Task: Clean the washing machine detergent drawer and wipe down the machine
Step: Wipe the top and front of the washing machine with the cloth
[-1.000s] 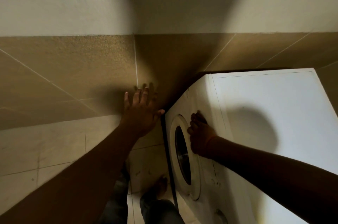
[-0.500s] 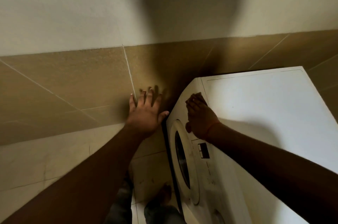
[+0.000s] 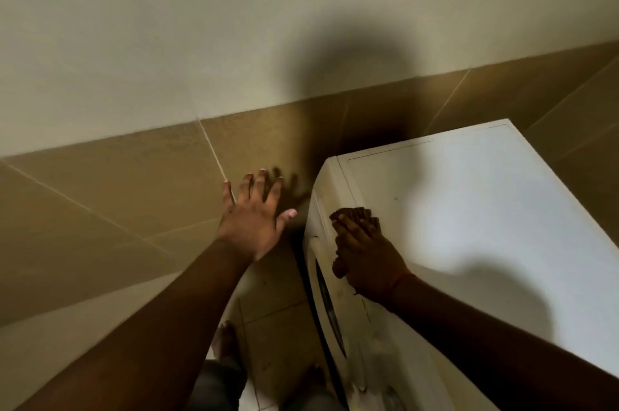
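A white front-loading washing machine (image 3: 475,216) stands at the right against the wall, its round door (image 3: 326,296) facing left. My right hand (image 3: 365,256) presses a dark brown cloth (image 3: 360,212) onto the machine's top front corner; only the cloth's edge shows beyond my fingertips. My left hand (image 3: 256,216) lies flat with fingers spread on the brown wall tiles, just left of the machine. The detergent drawer is hidden under my right hand and arm.
A brown tiled wall (image 3: 117,209) with a pale plaster band above fills the left and back. The pale floor tiles (image 3: 268,310) show in the narrow gap beside the machine. My feet (image 3: 224,340) and grey trouser legs stand below.
My right hand has slid with the cloth from the door rim up the front panel to the top front corner. My left hand stays braced on the wall. The view has tilted upward.
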The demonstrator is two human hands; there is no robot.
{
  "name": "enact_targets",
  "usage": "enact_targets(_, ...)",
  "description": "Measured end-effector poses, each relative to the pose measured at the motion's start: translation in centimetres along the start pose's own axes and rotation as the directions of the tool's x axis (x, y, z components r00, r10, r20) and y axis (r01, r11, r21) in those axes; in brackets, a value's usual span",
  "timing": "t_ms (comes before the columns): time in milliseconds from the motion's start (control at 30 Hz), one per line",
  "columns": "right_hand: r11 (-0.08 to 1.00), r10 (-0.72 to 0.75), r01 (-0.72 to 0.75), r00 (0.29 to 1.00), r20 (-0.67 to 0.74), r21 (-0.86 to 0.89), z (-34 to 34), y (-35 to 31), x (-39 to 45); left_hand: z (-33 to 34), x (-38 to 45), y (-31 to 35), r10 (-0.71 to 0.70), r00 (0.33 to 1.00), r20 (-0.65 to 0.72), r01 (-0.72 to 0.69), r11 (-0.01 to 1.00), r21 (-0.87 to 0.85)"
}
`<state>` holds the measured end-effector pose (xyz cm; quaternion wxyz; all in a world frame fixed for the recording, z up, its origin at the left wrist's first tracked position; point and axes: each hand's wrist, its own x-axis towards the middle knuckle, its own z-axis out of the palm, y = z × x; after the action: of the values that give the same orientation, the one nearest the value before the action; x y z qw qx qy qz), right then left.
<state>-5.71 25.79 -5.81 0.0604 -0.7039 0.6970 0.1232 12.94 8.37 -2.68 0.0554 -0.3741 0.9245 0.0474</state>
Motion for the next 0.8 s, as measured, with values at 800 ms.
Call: enact_targets(800,0.353,0.922,-0.898,0.382,0.064,0.263,3.3,-11.6,-5.6,0.0,8.9,4.3,0.737,0.674,0.042,-0.738,0.670,0.085)
